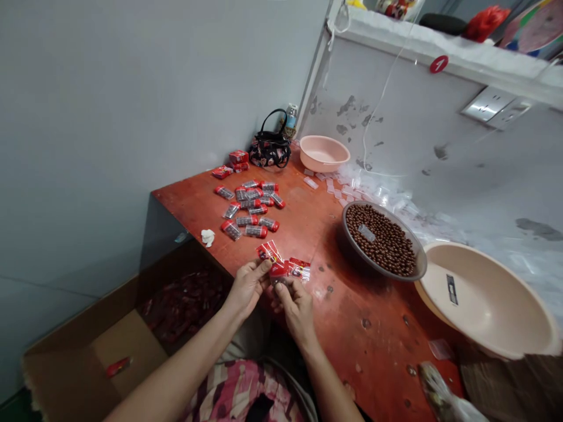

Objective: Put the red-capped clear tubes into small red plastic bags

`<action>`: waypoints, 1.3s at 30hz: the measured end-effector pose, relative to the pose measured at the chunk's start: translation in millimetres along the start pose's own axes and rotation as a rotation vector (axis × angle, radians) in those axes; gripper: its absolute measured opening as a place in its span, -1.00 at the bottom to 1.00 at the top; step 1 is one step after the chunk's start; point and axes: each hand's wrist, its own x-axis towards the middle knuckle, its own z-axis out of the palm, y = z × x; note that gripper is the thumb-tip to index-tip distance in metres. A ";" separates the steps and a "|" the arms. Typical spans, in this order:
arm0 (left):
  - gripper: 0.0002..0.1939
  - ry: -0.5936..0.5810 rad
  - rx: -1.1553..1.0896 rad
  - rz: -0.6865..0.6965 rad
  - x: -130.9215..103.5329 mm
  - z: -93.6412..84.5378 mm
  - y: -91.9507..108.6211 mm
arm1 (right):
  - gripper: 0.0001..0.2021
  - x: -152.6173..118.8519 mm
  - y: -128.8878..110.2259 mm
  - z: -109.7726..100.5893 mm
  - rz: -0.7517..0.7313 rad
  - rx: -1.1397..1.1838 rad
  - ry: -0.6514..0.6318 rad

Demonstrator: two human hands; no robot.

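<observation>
My left hand [250, 288] is closed, thumb and fingers pinching a red printed plastic wrapper [266, 251] above the table's front edge. Close beside it, my right hand [298, 308] grips a small red-topped container [278, 269], its lower part mostly hidden by my fingers. Another red printed wrapper [299, 268] sticks out just above the right fingers. Beyond the hands lie several transparent containers with red ends [250, 204], filled with dark balls. To the right stands a grey bowl [421, 265] of brown chocolate balls [382, 237], with an empty transparent container [366, 232] on top.
A large beige basin [488, 293] stands right of the bowl, near a heap of transparent plastic pieces [396, 202]. Farther back are a pink basin [324, 153], a black handbag [270, 146] and red packs [238, 157]. A cardboard box [127, 340] with red items sits below left.
</observation>
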 end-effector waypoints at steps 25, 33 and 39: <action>-0.84 -0.075 0.292 -0.063 2.6 6.4 -9.8 | -0.80 7.2 5.5 -6.4 0.036 0.142 0.009; -0.75 -0.148 0.315 -0.049 -3.2 10.6 -19.4 | -0.80 5.6 11.3 -3.8 0.052 0.262 0.085; -0.75 -0.138 0.402 -0.031 -8.4 7.2 -17.6 | -0.75 4.6 13.7 -3.3 0.135 0.457 0.026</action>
